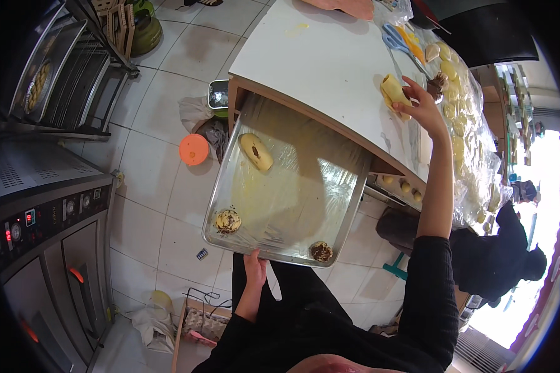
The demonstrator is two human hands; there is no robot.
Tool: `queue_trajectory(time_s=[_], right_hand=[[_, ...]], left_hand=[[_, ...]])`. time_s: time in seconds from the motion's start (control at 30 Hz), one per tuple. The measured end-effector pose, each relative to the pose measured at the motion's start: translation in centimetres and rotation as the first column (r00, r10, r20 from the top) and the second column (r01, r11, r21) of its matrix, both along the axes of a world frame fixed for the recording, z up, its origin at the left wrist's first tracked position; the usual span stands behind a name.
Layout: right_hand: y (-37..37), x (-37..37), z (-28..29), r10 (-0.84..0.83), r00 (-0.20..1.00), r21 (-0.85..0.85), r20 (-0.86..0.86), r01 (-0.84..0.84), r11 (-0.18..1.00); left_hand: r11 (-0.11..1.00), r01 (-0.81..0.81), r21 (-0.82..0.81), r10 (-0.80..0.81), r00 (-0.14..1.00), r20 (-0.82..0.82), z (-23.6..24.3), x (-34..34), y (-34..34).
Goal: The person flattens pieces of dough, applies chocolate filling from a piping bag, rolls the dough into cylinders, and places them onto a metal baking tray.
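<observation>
A large metal tray [280, 253] juts out from under the white worktable toward me. My left hand [254, 268] grips its near rim, the fingers partly hidden beneath. On the tray lie a long dough roll [256, 152] with dark filling showing, a round dough piece with dark sprinkles [228, 221] at the near left corner, and a darker sprinkled piece [321, 251] at the near right. Over the tabletop, my right hand [424, 110] has its thumb and fingers round the right side of a pale yellow rolled piece of dough [392, 93].
Plastic-covered dough balls [459, 118] line the table's right side, near blue-handled scissors [395, 38]. An oven [50, 217] and a tray rack [62, 74] stand at left. An orange-lidded container [193, 149] sits on the floor. Someone in dark clothes [498, 255] is at right.
</observation>
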State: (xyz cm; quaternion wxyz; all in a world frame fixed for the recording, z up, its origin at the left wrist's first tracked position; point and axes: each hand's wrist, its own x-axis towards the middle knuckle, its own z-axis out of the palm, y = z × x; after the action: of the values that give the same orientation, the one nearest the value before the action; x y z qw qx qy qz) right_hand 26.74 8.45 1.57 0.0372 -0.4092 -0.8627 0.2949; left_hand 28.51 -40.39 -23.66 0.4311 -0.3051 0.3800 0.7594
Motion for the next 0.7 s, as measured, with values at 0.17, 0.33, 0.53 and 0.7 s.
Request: queue_trajectory(time_s=[0.17,0.33,0.53,0.7], right_hand=[[-4.9,-0.2,1.2,0.068,0.997,0.625,-0.038,-0.029,0.780],[-9.4,-0.5,-1.9,0.013,0.977,0.755,0.212,-0.172,0.633],[-9.2,-1.4,-3.3,-0.065,0.970,0.761,0.235,-0.141,0.633],[-8.7,-1.5,-1.6,-0.037,0.951,0.722,0.307,-0.207,0.660]], left_hand=[[1.000,-0.004,0.012,0.004,1.000,-0.018,-0.3,0.2,-0.1],[1.000,0.001,0.005,-0.001,1.000,-0.026,-0.3,0.3,-0.1],[1.000,0.010,0.027,-0.008,0.999,-0.045,0.1,0.1,0.0],[0.999,0.009,0.030,-0.008,0.999,-0.040,0.0,0.1,-0.2]])
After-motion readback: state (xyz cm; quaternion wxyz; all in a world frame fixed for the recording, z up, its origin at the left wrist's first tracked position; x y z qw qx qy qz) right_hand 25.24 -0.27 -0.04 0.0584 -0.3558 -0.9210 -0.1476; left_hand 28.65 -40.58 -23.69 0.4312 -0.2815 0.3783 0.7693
